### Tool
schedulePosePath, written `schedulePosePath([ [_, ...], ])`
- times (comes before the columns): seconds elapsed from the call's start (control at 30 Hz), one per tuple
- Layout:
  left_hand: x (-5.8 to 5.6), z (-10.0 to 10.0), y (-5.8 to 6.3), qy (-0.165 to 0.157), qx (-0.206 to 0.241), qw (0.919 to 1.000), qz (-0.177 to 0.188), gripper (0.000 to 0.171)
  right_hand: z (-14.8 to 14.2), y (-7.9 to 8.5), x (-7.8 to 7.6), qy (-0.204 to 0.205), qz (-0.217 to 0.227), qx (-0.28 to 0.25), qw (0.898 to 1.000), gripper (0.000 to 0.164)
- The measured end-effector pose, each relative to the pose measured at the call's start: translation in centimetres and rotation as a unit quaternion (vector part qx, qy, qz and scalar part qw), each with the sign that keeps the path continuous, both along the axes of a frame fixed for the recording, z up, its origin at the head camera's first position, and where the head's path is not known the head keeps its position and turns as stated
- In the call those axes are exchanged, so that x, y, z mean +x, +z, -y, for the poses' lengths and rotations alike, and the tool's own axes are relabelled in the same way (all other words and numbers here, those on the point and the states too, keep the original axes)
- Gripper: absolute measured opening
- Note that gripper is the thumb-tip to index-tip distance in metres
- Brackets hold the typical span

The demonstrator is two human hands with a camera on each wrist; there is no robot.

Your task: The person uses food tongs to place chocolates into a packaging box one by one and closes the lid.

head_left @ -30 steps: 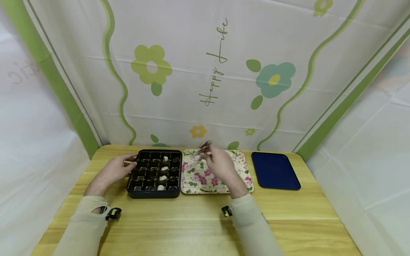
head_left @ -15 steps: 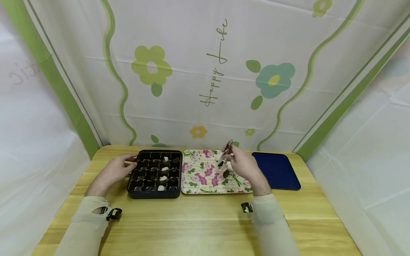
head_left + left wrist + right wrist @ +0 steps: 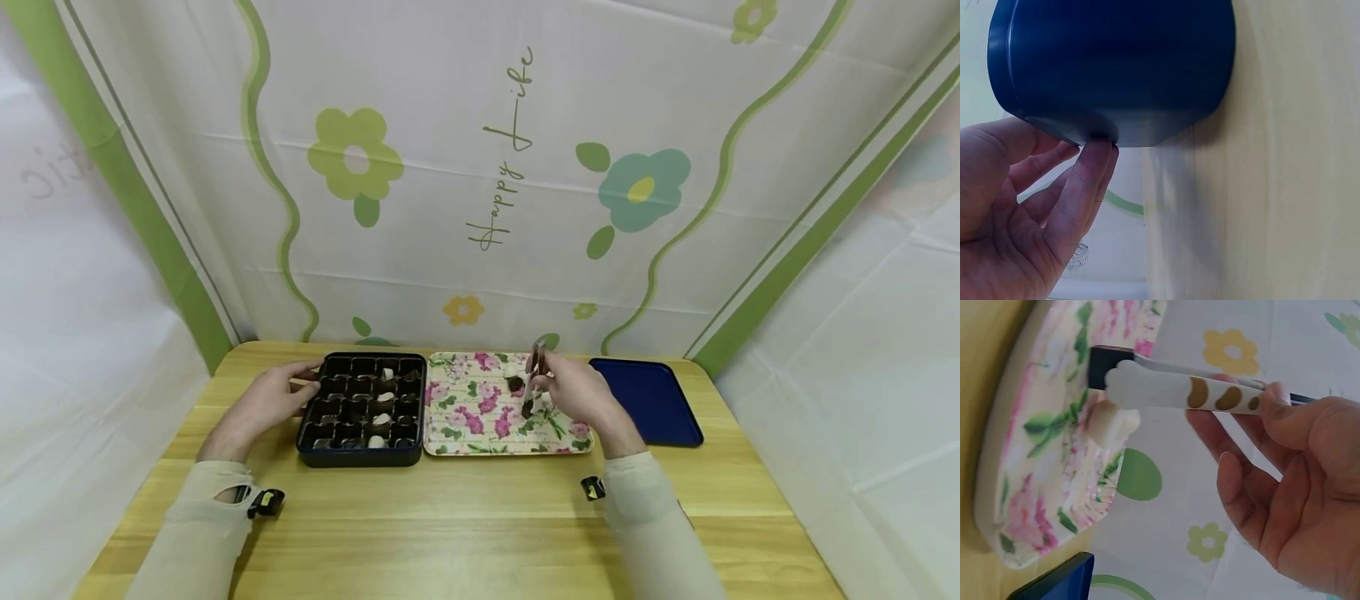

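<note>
My left hand (image 3: 273, 396) rests against the left side of a dark blue divided box (image 3: 360, 457); in the left wrist view its fingertips touch the box wall (image 3: 1116, 69). White chocolates (image 3: 377, 441) and dark ones fill several compartments. My right hand (image 3: 581, 392) grips small tongs (image 3: 1166, 387) with a white paw-shaped end and brown spots. Their tips are right at a dark square chocolate (image 3: 1102, 365) on the floral tray (image 3: 450, 396). A white chocolate (image 3: 1110, 425) lies close beside the tips. Behind these are another dark chocolate (image 3: 515, 384) and a white one (image 3: 512, 369).
A flat dark blue lid (image 3: 652, 408) lies right of the floral tray, partly behind my right hand. All stand on a wooden table (image 3: 450, 517). A white printed curtain (image 3: 450, 167) rises at the table's back edge, with more white cloth at both sides.
My right hand has moved with the tongs from the tray's middle to its right part, then slightly down to a dark chocolate. The left hand has stayed at the box.
</note>
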State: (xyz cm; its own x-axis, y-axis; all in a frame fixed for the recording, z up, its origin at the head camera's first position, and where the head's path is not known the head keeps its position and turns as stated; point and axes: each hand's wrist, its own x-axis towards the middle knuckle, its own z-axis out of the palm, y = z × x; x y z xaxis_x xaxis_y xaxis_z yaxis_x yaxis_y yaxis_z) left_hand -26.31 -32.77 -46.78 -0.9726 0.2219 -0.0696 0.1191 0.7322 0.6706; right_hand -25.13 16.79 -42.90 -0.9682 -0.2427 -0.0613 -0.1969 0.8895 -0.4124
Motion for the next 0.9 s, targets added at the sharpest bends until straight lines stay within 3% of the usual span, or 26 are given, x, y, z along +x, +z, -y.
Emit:
schedulePosePath([
  [0.4,0.0,0.1,-0.1,-0.006,-0.002,0.9999,-0.015,0.054,4.2,-2.5,0.1,0.021,-0.12,-0.043,0.992,0.014],
  [0.63,0.2,-0.1,0.0,-0.006,0.003,0.9999,-0.012,0.053,4.9,-3.4,0.7,0.047,-0.13,-0.049,0.989,0.016],
  [0.77,0.2,-0.1,0.0,-0.006,0.006,0.9999,-0.011,0.053,4.6,-3.5,1.1,0.072,-0.135,-0.026,0.988,0.014],
  [0.9,0.1,0.0,0.0,-0.005,-0.004,0.9998,-0.018,0.053,4.4,-3.1,1.5,0.063,-0.125,-0.013,0.99,0.016],
])
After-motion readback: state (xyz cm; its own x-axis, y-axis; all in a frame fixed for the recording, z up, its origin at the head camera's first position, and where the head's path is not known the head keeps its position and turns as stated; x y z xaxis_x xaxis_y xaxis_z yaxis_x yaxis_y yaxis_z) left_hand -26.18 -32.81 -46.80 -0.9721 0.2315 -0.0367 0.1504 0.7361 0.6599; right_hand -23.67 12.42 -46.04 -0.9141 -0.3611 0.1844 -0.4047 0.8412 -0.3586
